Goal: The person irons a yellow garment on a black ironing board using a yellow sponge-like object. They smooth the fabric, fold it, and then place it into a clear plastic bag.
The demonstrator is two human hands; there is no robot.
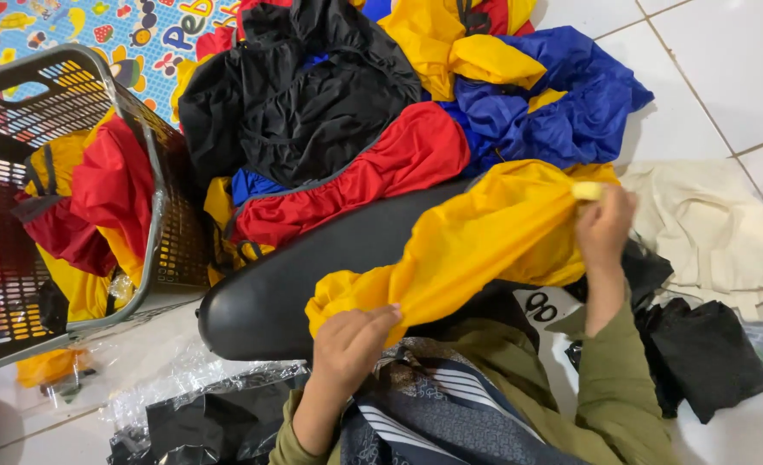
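I note a heap of garments (381,112), black, red, blue and yellow, on the tiled floor (725,69), likely the stock to draw from. A grey basket (153,181) at left holds red and yellow pieces. Across a black cushion (287,284) lies the yellow garment (476,241), stretched taut between both hands. Left hand (351,344) is clamped on its near end, fingers curled. Right hand (605,226), wrist raised, pinches the far end.
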